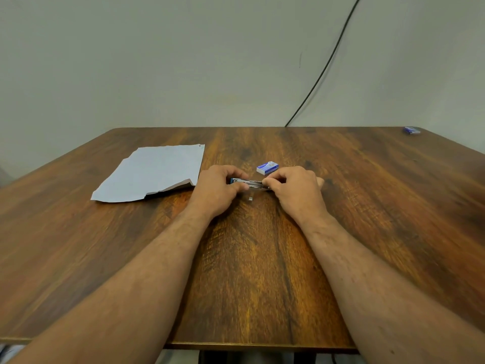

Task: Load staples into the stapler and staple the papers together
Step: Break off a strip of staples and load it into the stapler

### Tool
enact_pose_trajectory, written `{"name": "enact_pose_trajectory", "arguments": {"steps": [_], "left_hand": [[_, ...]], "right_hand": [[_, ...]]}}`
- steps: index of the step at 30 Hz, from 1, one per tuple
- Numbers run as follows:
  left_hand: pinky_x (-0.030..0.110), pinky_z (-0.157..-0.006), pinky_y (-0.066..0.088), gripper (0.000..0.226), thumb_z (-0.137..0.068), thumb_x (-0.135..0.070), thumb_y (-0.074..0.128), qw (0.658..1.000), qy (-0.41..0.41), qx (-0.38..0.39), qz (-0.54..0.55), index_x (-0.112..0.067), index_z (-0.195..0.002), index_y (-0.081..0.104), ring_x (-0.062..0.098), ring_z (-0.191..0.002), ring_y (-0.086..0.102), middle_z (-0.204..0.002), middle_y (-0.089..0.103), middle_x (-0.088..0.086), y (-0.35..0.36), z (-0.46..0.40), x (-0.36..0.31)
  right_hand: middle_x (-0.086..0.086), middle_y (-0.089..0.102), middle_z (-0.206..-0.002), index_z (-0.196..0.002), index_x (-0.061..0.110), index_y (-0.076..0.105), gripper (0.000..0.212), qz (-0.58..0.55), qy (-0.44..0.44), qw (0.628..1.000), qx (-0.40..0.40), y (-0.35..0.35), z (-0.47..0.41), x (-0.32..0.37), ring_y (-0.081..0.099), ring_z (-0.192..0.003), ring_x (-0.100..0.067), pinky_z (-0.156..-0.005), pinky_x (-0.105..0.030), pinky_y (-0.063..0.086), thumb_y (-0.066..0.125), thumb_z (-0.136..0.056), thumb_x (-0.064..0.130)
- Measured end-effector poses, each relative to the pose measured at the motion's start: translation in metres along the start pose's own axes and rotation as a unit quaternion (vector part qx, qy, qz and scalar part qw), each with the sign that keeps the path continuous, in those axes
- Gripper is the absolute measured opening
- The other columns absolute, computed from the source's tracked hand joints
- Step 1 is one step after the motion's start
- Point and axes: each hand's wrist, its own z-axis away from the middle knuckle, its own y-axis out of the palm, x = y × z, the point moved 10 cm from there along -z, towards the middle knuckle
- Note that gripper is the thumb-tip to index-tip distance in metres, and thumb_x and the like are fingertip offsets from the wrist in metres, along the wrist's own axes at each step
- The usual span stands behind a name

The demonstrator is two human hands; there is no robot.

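Note:
A small stapler point(249, 183) with a blue end and a bare metal channel lies across the middle of the wooden table point(367, 206). My left hand point(216, 189) grips its left end. My right hand point(296, 189) pinches its right end with thumb and fingertips; whether staples are between those fingers is hidden. A tiny loose piece of staples point(250, 199) lies on the wood just below the stapler. A blue and white staple box point(267, 167) sits right behind it. The pale papers point(151, 173) lie to the left, their near right corner curled up.
A second small blue box point(411, 130) lies at the table's far right corner. A black cable point(330, 59) runs down the wall behind the table. The table's front edge is close to my body.

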Motion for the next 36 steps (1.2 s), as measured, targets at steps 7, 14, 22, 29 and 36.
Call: {"name": "enact_pose_trajectory", "arguments": {"steps": [7,14,22,29,36], "left_hand": [[0.029,-0.085,0.042,0.014,-0.093,-0.026,0.07,1.0,-0.002,0.009,-0.029,-0.025,-0.104,0.079,0.014,-0.102,0.06,-0.109,0.073,-0.002,0.004,-0.003,0.003],[0.037,-0.089,0.049,0.014,-0.093,-0.029,0.07,0.998,0.001,0.027,-0.057,-0.029,-0.103,0.08,0.016,-0.103,0.059,-0.099,0.072,-0.007,0.01,-0.007,0.007],[0.046,-0.098,0.05,0.018,-0.094,-0.031,0.068,0.997,0.01,0.037,-0.061,-0.035,-0.109,0.078,0.016,-0.11,0.057,-0.106,0.073,-0.01,0.012,-0.008,0.007],[0.049,-0.104,0.047,0.023,-0.1,-0.031,0.058,0.998,0.023,0.028,-0.058,-0.034,-0.116,0.075,0.019,-0.118,0.057,-0.114,0.074,-0.008,0.012,-0.008,0.007],[0.047,-0.109,0.045,0.029,-0.104,-0.024,0.051,0.998,0.018,0.021,-0.058,-0.022,-0.123,0.073,0.02,-0.122,0.057,-0.124,0.072,-0.001,0.01,-0.007,0.006]], "right_hand": [[0.013,0.073,-0.105,-0.101,0.035,0.076,0.014,0.003,-0.036,0.999,0.012,0.002,0.002,0.008,0.055,-0.111,-0.01,-0.091,-0.034,0.02,0.065,-0.094,0.039],[0.017,0.069,-0.093,-0.106,0.035,0.073,0.017,-0.062,-0.028,0.998,-0.002,-0.001,0.002,0.006,0.057,-0.098,-0.004,-0.094,-0.031,0.021,0.07,-0.09,0.028],[0.018,0.069,-0.092,-0.111,0.036,0.071,0.02,-0.054,-0.017,0.998,0.021,0.005,0.002,0.004,0.058,-0.1,-0.004,-0.091,-0.034,0.021,0.07,-0.09,0.033],[0.016,0.061,-0.098,-0.106,0.036,0.069,0.023,-0.064,-0.096,0.992,-0.056,-0.015,0.01,0.022,0.049,-0.101,-0.007,-0.091,-0.034,0.025,0.068,-0.086,0.026],[0.013,0.045,-0.085,-0.09,0.037,0.08,0.016,0.073,-0.188,0.979,-0.012,0.0,0.021,0.045,0.042,-0.099,-0.014,-0.088,-0.038,0.026,0.068,-0.079,0.038]]}}
